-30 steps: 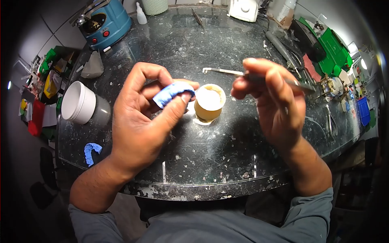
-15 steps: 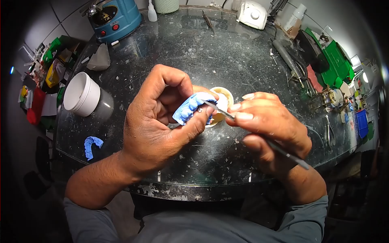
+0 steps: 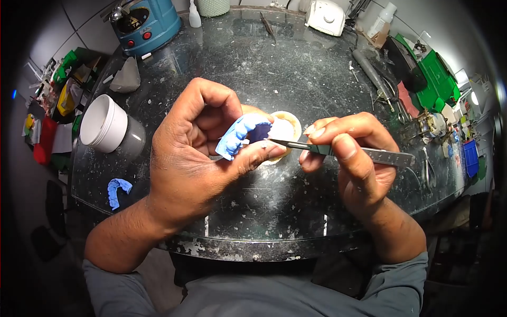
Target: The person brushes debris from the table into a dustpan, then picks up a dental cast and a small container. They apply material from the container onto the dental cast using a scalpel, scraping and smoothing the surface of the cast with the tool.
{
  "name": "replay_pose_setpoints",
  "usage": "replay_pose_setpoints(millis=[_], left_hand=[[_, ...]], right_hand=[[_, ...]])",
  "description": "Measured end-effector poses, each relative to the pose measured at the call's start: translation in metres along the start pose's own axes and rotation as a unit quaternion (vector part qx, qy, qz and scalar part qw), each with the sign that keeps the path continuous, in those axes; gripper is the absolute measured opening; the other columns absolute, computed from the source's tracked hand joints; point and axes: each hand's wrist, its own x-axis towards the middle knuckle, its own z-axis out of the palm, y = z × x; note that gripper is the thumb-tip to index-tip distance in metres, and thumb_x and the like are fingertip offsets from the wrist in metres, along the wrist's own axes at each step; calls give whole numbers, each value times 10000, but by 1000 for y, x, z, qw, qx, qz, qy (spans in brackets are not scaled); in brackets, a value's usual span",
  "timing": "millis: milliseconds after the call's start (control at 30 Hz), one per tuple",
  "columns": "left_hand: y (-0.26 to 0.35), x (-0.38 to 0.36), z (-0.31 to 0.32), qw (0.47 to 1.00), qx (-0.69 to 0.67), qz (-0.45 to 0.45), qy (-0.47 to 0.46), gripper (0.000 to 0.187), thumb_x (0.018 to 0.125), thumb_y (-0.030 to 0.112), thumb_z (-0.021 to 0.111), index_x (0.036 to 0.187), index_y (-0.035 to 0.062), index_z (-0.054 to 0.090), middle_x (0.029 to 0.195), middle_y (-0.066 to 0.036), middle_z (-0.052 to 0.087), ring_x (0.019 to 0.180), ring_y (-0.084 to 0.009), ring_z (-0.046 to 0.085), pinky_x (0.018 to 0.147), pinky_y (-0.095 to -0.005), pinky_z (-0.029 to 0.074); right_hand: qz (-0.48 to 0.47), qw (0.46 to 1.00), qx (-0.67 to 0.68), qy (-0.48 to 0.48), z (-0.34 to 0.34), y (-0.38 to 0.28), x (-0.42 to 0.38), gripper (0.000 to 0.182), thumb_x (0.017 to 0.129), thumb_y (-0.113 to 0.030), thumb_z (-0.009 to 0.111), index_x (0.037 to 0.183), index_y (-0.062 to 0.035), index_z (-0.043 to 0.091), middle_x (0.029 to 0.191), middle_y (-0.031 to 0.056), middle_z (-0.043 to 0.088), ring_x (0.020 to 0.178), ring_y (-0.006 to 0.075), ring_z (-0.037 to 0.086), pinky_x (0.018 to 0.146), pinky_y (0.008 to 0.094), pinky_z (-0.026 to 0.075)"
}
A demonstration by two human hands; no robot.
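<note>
Pinched between the thumb and fingers of my left hand (image 3: 186,153) is a curved blue dental impression (image 3: 232,138) with tooth shapes along it. My right hand (image 3: 364,158) grips a scalpel (image 3: 390,157) with a flat, marked metal handle. Its dark blade points left, with the tip right at the impression's inner side near my left thumb. Behind both hands a round, cream-rimmed piece with a white middle (image 3: 292,119) lies on the table, partly hidden. Another blue arch-shaped impression (image 3: 112,193) rests on the table left of my forearm.
A white tub (image 3: 104,124) stands on the dark, scratched table (image 3: 227,58) at left, below a grey angular block (image 3: 127,76). At the back are a blue machine (image 3: 153,26) and a white device (image 3: 325,18). A handpiece (image 3: 371,68) and pliers (image 3: 428,169) lie at right.
My left hand has turned the blue impression and shifted slightly left. My right hand has rolled the scalpel, so its flat marked handle now shows and lies nearly level.
</note>
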Motion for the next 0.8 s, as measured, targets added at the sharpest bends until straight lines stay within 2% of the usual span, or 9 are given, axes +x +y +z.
replay_pose_setpoints(millis=[200,300,400,467,800], left_hand=[[-1,0,0,1000,-18,-16,4,411,797,-64,717,1032,45,397,1049,-198,647,949,-177,668,837,-286,576],[1,1,-1,998,-33,-45,15,399,801,-47,720,1026,44,402,1040,-192,651,931,-161,668,817,-266,573],[1,0,-1,996,-36,-73,24,380,809,-36,716,1019,43,409,1030,-184,656,917,-142,663,802,-245,566],[2,0,-1,996,-31,-82,27,369,813,-33,711,1016,43,412,1026,-181,658,911,-133,660,796,-236,562],[2,1,-4,990,-29,-133,20,360,821,-22,711,1023,33,419,1024,-169,656,914,-124,653,807,-232,547]], right_hand=[[14,1000,4,-5,2,3,0,161,950,-29,528,1016,99,601,960,183,651,779,191,667,712,301,561],[25,999,-41,6,7,2,0,200,954,-110,499,970,74,578,910,213,633,688,207,645,674,310,539],[48,998,-34,21,6,3,0,199,951,-106,501,974,75,581,915,202,634,704,204,647,688,312,539],[69,997,42,5,2,7,-2,169,959,-60,539,1019,87,599,991,171,649,795,182,664,748,301,553],[100,991,93,-3,-2,9,0,212,975,-113,525,1030,79,595,979,167,652,803,176,659,772,306,538]])
